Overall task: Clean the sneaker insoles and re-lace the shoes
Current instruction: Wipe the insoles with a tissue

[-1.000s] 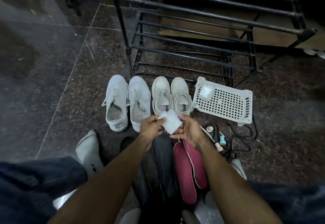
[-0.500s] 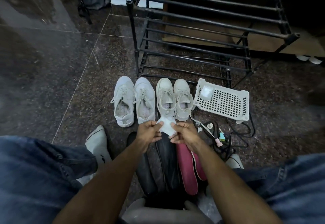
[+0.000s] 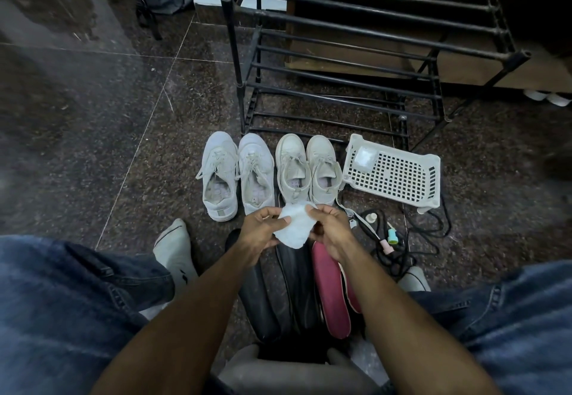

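left hand [image 3: 263, 231] and right hand [image 3: 328, 225] both pinch a crumpled white wipe [image 3: 294, 228] (soft, fibrous) above the speckled granite floor [image 3: 93, 134]; two pairs of white sneakers [image 3: 267, 173] stand just beyond; black and pink insoles [image 3: 328, 289] lie flat beneath the wrists; a perforated plastic basket [image 3: 394, 174] sits beside them.
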Tool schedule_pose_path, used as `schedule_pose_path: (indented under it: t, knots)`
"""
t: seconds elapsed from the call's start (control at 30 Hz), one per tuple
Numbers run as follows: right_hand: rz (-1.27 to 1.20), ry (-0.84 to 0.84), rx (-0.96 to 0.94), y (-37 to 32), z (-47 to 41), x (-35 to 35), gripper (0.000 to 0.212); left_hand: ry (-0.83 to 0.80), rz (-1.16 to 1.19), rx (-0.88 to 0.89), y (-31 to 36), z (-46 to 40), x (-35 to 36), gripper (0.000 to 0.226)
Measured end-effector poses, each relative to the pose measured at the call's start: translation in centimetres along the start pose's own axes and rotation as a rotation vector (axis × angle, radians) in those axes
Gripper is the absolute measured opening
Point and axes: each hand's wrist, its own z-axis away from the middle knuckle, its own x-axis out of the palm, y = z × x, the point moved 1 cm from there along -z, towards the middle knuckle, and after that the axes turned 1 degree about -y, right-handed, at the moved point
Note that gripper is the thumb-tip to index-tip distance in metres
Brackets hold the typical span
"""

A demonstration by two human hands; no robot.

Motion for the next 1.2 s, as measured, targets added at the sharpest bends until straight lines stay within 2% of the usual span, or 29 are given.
schedule_pose_path:
  t: [0.17, 0.37, 0.43, 0.53, 0.57, 0.63, 0.7, 0.8, 0.9, 0.97, 1.07, 1.13, 1.2]
  knots:
    - [0.137, 0.042, -0.085, 0.1, 0.2, 0.0, 0.011, 0.001, -0.178, -0.042, -0.3, 0.0, 0.3, 0.020]
    - [0.193, -0.009, -0.048, -1.1, 0.6, -0.1, 0.007, 0.035, -0.147, -0.061, -0.7, -0.3, 0.1, 0.024]
    - [0.179, 0.008, -0.053, -1.5, 0.7, 0.1, 0.007, 0.104, -0.202, 0.039, -0.5, -0.3, 0.4, 0.023]
    - [0.141, 0.066, -0.065, -1.4, 0.7, 0.5, 0.008, 0.300, -0.358, 0.244, -0.3, -0.7, 0.6, 0.019]
    - [0.133, 0.074, -0.060, -1.3, 0.7, 0.6, 0.009, 0.291, -0.380, 0.271, -0.3, -0.8, 0.8, 0.018]
    - [0.125, 0.054, -0.045, -1.0, 0.7, 0.9, 0.010, 0.143, -0.408, 0.279, -0.3, -0.7, 1.6, 0.017]
    - [0.079, 0.029, -0.019, -1.0, 1.1, 1.4, 0.015, 0.031, -0.479, 0.278, -0.7, -0.5, 2.2, 0.033]
    - [0.053, 0.032, 0.006, -0.9, 1.4, 1.9, 0.016, 0.075, -0.641, 0.316, -1.5, -0.5, 2.4, 0.052]
    - [0.043, -0.018, 0.027, -1.0, 1.4, 2.0, 0.018, 0.152, -0.710, 0.352, -2.0, -0.4, 2.2, 0.039]
    - [0.025, -0.029, 0.025, -1.0, 1.3, 1.8, 0.020, 0.195, -0.523, 0.317, -1.6, -0.2, 2.1, 0.021]
    - [0.163, 0.096, -0.073, -0.7, 0.9, 1.0, 0.013, 0.186, -0.011, 0.103, -0.4, 0.3, 1.9, 0.017]
    - [0.216, 0.098, -0.111, -0.4, 0.7, 0.6, 0.010, 0.135, 0.086, 0.014, 0.3, 0.6, 1.6, 0.018]
    - [0.175, -0.004, -0.045, -0.1, 0.9, 0.4, 0.010, 0.083, 0.092, -0.020, 0.6, 0.7, 1.3, 0.018]
